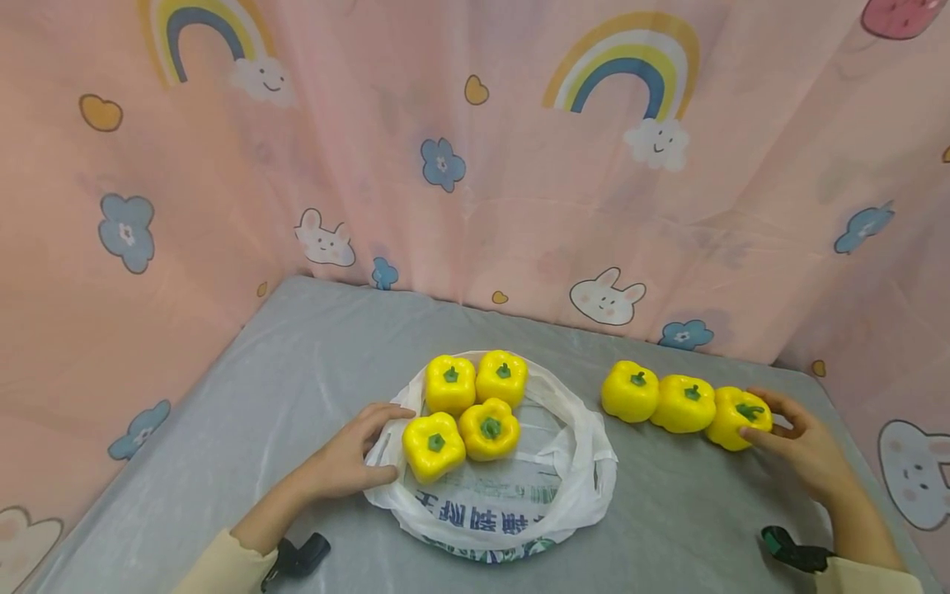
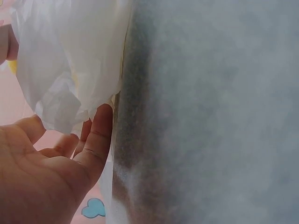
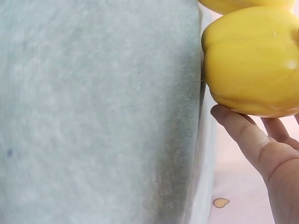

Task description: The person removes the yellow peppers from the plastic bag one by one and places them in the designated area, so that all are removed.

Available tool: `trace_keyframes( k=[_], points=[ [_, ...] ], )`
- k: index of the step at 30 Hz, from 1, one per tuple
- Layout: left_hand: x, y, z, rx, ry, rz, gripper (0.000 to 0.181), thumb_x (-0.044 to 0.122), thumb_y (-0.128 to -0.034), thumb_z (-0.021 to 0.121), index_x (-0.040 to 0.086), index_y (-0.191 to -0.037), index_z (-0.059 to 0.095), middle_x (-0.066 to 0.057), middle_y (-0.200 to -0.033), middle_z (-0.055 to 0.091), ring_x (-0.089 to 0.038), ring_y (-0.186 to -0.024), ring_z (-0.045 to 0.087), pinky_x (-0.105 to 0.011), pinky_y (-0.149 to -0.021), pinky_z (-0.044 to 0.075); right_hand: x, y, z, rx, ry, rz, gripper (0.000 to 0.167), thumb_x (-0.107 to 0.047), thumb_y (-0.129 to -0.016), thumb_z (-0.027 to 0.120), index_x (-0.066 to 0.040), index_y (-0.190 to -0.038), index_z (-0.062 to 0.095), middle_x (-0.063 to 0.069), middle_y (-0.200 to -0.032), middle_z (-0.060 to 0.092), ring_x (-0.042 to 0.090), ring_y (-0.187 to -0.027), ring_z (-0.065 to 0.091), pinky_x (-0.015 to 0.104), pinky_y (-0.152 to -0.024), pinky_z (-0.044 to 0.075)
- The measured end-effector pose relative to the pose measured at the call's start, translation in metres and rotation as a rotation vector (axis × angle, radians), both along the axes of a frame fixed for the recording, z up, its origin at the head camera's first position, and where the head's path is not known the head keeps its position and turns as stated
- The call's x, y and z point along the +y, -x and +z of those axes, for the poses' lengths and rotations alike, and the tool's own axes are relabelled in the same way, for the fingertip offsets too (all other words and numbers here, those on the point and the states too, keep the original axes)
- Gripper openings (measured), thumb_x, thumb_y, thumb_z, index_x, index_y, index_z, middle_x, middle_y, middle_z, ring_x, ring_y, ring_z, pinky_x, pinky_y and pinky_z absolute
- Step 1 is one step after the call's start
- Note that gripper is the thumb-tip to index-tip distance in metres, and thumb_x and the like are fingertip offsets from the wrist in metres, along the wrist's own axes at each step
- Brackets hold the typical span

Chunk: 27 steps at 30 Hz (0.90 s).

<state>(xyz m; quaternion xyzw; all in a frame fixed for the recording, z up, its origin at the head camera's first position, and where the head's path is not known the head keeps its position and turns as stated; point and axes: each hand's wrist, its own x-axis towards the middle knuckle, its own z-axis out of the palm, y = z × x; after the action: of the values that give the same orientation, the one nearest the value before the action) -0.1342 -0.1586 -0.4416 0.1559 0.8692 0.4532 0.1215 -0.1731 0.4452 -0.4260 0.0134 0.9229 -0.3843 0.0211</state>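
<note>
A white plastic bag (image 1: 594,466) stands with its mouth spread wide and its rim folded outward. Several yellow bell peppers (image 1: 490,425) sit inside it, toward the back left, stems up. My left hand (image 1: 345,458) rests against the bag's left rim, fingers and thumb spread. In the left wrist view, its fingers touch the crumpled white plastic (image 2: 70,60). On the right, my right hand (image 1: 797,445) holds the end yellow bell pepper (image 1: 729,427) of a row, thumb in front and fingers behind. The right wrist view shows fingers (image 3: 247,135) against that pepper's side.
Two more yellow bell peppers (image 1: 629,392) stand in the row left of the held one, right of the bag. A grey cloth (image 1: 319,346) covers the table. Pink printed curtains (image 1: 512,231) enclose the back and sides.
</note>
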Motion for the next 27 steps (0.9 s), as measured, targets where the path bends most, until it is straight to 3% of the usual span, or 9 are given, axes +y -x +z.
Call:
trace_keyframes(
  k=[6, 8, 10, 14, 16, 20, 23, 27],
  points=[
    [0.0005, 0.0001, 0.0008, 0.001, -0.004, 0.002, 0.063, 0.019, -0.0738, 0.073, 0.024, -0.133, 0.051, -0.008, -0.142, 0.042, -0.036, -0.135, 0.039, -0.059, -0.109, 0.035, -0.0004, 0.0019, -0.0022, -0.013, -0.024, 0.005, 0.072, -0.032, -0.091, 0.066, -0.011, -0.150, 0.031, 0.013, -0.131, 0.039, -0.022, -0.087, 0.041, 0.006, -0.069, 0.046],
    [0.0000, 0.0002, 0.0002, 0.003, -0.011, -0.002, 0.063, 0.019, -0.0738, 0.073, 0.024, -0.133, 0.051, -0.008, -0.142, 0.042, -0.036, -0.135, 0.039, -0.059, -0.108, 0.035, -0.0007, 0.0020, -0.0031, -0.015, -0.024, 0.004, 0.073, -0.032, -0.090, 0.066, -0.010, -0.150, 0.030, 0.018, -0.132, 0.036, -0.022, -0.087, 0.041, 0.006, -0.070, 0.046],
    [-0.0005, 0.0003, -0.0003, 0.006, -0.016, -0.006, 0.063, 0.019, -0.0739, 0.073, 0.024, -0.133, 0.051, -0.009, -0.142, 0.042, -0.037, -0.135, 0.039, -0.059, -0.108, 0.035, -0.0002, 0.0020, -0.0041, -0.010, -0.012, 0.006, 0.072, -0.031, -0.090, 0.066, -0.009, -0.150, 0.031, 0.010, -0.129, 0.040, -0.022, -0.088, 0.042, 0.006, -0.070, 0.046],
    [-0.0007, -0.0003, -0.0008, 0.011, -0.023, -0.010, 0.063, 0.018, -0.0747, 0.073, 0.023, -0.134, 0.051, -0.009, -0.141, 0.043, -0.036, -0.135, 0.040, -0.059, -0.108, 0.036, 0.0023, 0.0006, -0.0062, -0.010, 0.034, 0.025, 0.070, -0.026, -0.091, 0.066, -0.009, -0.149, 0.031, -0.019, -0.123, 0.038, -0.021, -0.089, 0.044, 0.008, -0.071, 0.048],
    [-0.0004, -0.0008, -0.0004, 0.010, -0.029, -0.012, 0.063, 0.018, -0.0750, 0.072, 0.021, -0.134, 0.051, -0.009, -0.141, 0.043, -0.035, -0.134, 0.040, -0.059, -0.107, 0.037, 0.0034, 0.0001, -0.0062, -0.021, 0.044, 0.031, 0.070, -0.025, -0.092, 0.065, -0.010, -0.150, 0.030, -0.024, -0.121, 0.036, -0.020, -0.089, 0.045, 0.010, -0.071, 0.049],
    [-0.0001, -0.0015, 0.0006, 0.004, -0.037, -0.014, 0.063, 0.017, -0.0753, 0.072, 0.020, -0.134, 0.050, -0.009, -0.140, 0.043, -0.035, -0.134, 0.040, -0.060, -0.107, 0.037, 0.0037, -0.0003, -0.0048, -0.058, 0.022, 0.023, 0.071, -0.030, -0.092, 0.063, -0.014, -0.152, 0.027, 0.000, -0.129, 0.041, -0.016, -0.092, 0.043, 0.013, -0.071, 0.050],
    [0.0000, -0.0013, 0.0004, 0.002, -0.035, -0.013, 0.063, 0.017, -0.0752, 0.072, 0.021, -0.134, 0.050, -0.009, -0.140, 0.043, -0.035, -0.134, 0.040, -0.059, -0.107, 0.037, 0.0028, -0.0015, -0.0041, -0.076, 0.001, 0.017, 0.074, -0.032, -0.093, 0.063, -0.014, -0.153, 0.024, 0.020, -0.137, 0.033, -0.010, -0.096, 0.041, 0.013, -0.072, 0.050],
    [-0.0001, -0.0006, -0.0005, 0.005, -0.032, -0.013, 0.063, 0.017, -0.0750, 0.073, 0.023, -0.134, 0.050, -0.008, -0.139, 0.043, -0.034, -0.133, 0.041, -0.060, -0.107, 0.037, 0.0020, -0.0035, -0.0055, -0.080, 0.008, 0.015, 0.074, -0.031, -0.094, 0.062, -0.012, -0.153, 0.022, 0.026, -0.140, 0.028, -0.012, -0.094, 0.041, 0.012, -0.072, 0.049]
  ],
)
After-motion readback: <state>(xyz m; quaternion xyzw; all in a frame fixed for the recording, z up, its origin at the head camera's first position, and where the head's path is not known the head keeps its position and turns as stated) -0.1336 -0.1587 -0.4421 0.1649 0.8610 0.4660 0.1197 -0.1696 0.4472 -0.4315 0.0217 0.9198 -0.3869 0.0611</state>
